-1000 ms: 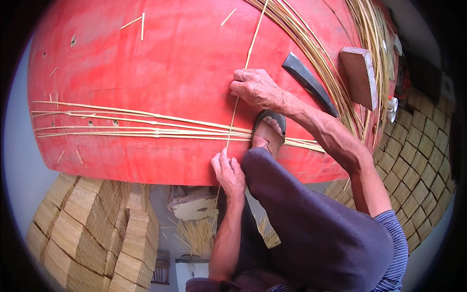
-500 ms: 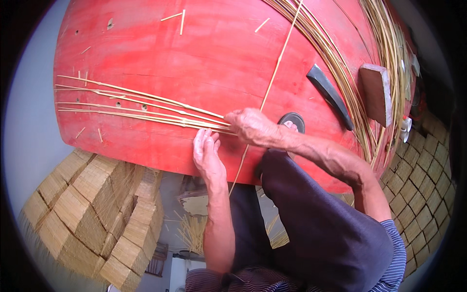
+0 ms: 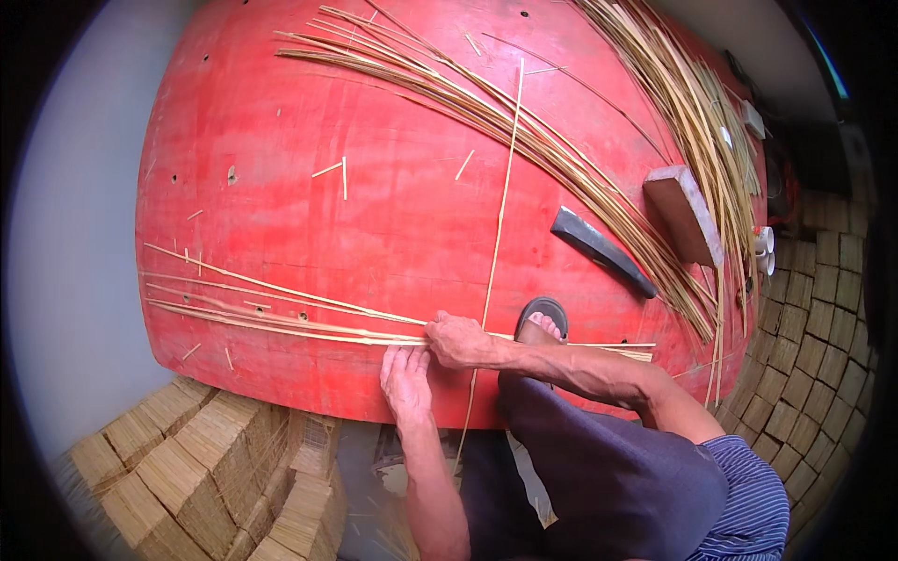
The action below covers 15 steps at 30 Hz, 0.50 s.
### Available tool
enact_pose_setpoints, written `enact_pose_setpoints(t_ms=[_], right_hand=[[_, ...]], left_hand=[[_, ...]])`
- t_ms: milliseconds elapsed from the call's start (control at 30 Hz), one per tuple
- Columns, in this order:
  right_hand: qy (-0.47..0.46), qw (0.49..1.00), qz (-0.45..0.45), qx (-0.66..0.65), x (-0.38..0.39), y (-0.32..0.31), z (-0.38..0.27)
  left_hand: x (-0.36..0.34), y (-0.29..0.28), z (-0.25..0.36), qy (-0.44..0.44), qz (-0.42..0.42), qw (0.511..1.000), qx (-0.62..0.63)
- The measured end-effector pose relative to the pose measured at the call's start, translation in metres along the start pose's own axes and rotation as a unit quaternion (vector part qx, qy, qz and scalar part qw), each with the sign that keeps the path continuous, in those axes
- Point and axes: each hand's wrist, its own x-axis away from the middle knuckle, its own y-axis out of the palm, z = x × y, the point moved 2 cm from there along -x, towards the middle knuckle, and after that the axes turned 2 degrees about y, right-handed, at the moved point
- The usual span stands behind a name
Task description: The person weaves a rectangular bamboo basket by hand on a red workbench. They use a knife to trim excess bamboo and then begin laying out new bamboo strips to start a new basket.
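Several pale split-bamboo strips (image 3: pixel 240 280) lie fanned across the red board (image 3: pixel 393 187), with one long strip (image 3: pixel 502 206) crossing them near my sandalled foot (image 3: pixel 543 325). My right hand (image 3: pixel 456 338) is closed on the bundled strips just left of the crossing. Below it, my left hand (image 3: pixel 407 379) has its fingers stretched out, fingertips touching the lower edge of those strips. My foot rests on the bundle right of my right hand, partly hidden by my leg.
A dark blade-like metal tool (image 3: pixel 603 251) and a reddish block (image 3: pixel 683 215) lie at the right among long bamboo bundles (image 3: pixel 458 98). Two white cups (image 3: pixel 764 249) sit beyond. Stacked straw-coloured bundles (image 3: pixel 187 477) stand below left, more (image 3: pixel 804 374) at right.
My right hand has moved down from the upright strip onto the crosswise bundle. My left hand has left that strip and shifted left. The view has shifted, showing more of the board's top.
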Motion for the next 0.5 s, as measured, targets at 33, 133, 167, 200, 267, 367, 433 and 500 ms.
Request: enact_pose_setpoints(t_ms=[33,133,167,200,267,367,433,500], right_hand=[[-0.009,1.000,-0.008,-0.011,-0.001,-0.001,0.000],[-0.031,0.999,-0.022,-0.029,-0.002,-0.009,0.003],[-0.040,0.999,-0.023,-0.025,-0.001,-0.012,0.004],[-0.047,0.998,-0.025,-0.022,-0.002,-0.014,0.007],[-0.078,0.995,-0.056,-0.010,-0.008,-0.014,0.006],[-0.116,0.987,-0.106,-0.016,-0.015,-0.014,0.007],[-0.119,0.986,-0.115,-0.035,-0.014,-0.019,0.012],[-0.126,0.985,-0.111,-0.045,-0.014,-0.027,0.013]], left_hand=[[-0.002,-0.004,-0.001,-0.002,0.004,1.000,-0.018],[0.000,0.001,0.001,-0.008,-0.005,0.998,-0.067],[0.002,0.007,0.001,-0.008,-0.018,0.997,-0.080],[0.001,0.014,0.001,-0.010,-0.029,0.995,-0.093],[-0.010,0.010,-0.002,0.010,-0.100,0.992,-0.081],[-0.009,0.005,-0.004,0.030,-0.117,0.988,-0.098],[-0.013,0.003,-0.008,0.039,-0.164,0.979,-0.116],[-0.015,0.003,-0.011,0.051,-0.159,0.980,-0.110]])
